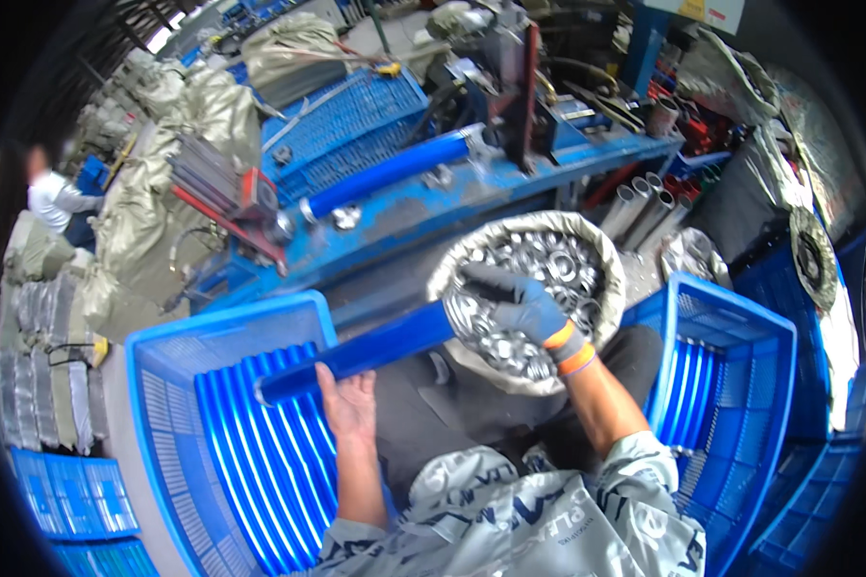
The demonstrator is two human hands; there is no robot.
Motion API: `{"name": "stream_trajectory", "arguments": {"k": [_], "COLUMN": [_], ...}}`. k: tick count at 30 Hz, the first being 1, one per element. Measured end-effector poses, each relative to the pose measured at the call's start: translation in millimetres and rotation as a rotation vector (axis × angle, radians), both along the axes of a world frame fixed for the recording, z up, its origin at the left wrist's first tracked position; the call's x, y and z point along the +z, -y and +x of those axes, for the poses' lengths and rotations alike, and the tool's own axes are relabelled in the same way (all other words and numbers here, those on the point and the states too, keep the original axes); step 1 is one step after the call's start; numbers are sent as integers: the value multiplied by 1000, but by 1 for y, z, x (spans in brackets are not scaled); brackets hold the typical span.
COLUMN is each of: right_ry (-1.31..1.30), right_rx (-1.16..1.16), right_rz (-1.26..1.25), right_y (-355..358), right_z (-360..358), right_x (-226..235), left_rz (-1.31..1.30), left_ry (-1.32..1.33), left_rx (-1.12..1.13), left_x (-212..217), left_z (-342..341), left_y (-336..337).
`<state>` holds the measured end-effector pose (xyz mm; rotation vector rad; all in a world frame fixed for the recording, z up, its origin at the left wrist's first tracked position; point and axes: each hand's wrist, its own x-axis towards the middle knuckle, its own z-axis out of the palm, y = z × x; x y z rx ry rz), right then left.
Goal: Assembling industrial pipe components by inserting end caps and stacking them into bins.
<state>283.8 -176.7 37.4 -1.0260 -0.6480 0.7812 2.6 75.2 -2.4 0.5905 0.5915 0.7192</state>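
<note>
A shiny blue tube (380, 348) lies slantwise over my lap, its left end above the left crate. My bare left hand (349, 399) grips it from below near that end, thumb and fingers against its lower side. My right hand (524, 303), in a dark grey glove with an orange cuff, is over a woven sack (443, 274) full of small metal rings (558, 264). Its fingers stretch left, apart from the thumb, close to the tube's right end. Whether a ring touches the fingertips is too blurred to tell.
Blue crates (140, 375) with blue tubes (260, 462) flank me, another crate (775, 385) being on the right. Ahead, a blue bench (342, 250) bears a second blue tube (390, 176) between metal fixtures. Bare metal pipes (645, 207) lean at right. A person (58, 197) is far left.
</note>
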Motion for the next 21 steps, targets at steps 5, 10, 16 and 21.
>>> {"name": "stream_trajectory", "arguments": {"k": [5, 10, 16, 21], "right_ry": [308, 1440, 1528, 1439], "right_rx": [-113, -400, -549, -734], "right_rz": [-186, -725, -1241, -343], "right_y": [-126, -272, -298, -265], "right_z": [105, 160, 242, 159], "right_x": [-6, 8, -25, 60], "left_rz": [-84, -83, -121, -28], "left_ry": [110, 119, 68, -72], "left_rx": [-12, 104, 82, 103], "left_x": [8, 12, -12, -29], "left_z": [-8, -51, -38, -32], "left_y": [-28, -40, -32, -46]}}
